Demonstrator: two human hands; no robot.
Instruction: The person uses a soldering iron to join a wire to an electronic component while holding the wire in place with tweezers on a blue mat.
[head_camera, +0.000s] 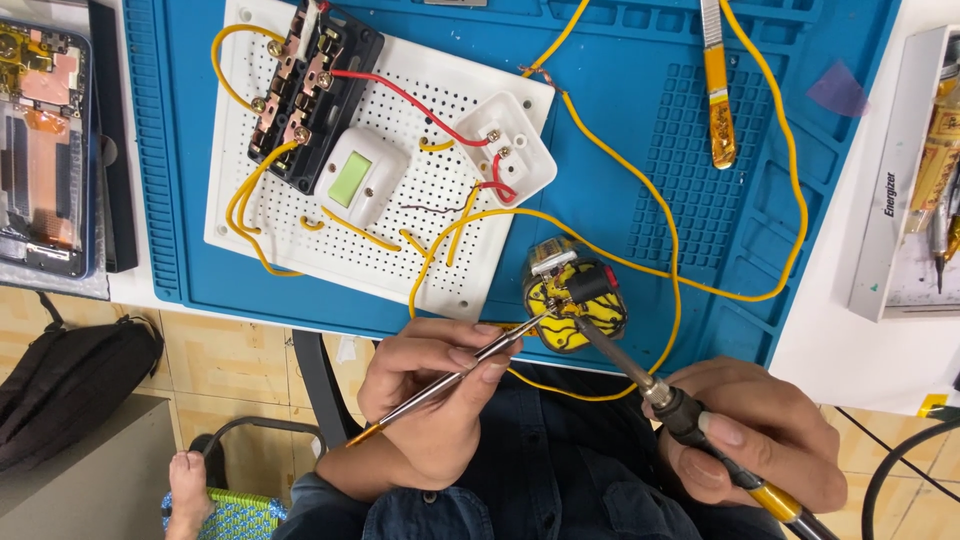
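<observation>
While left hand (430, 400) pinches tweezers (455, 378) | right hand (760, 440) grips soldering iron (640, 375), handle cut off

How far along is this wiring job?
Already done, it seems: yellow wires and red ones link the black switch block, the white socket and the perforated white board. In hand: the left hand holds tweezers and the right hand a soldering iron, both tips at the small yellow module. How much remains cannot be told.
</observation>
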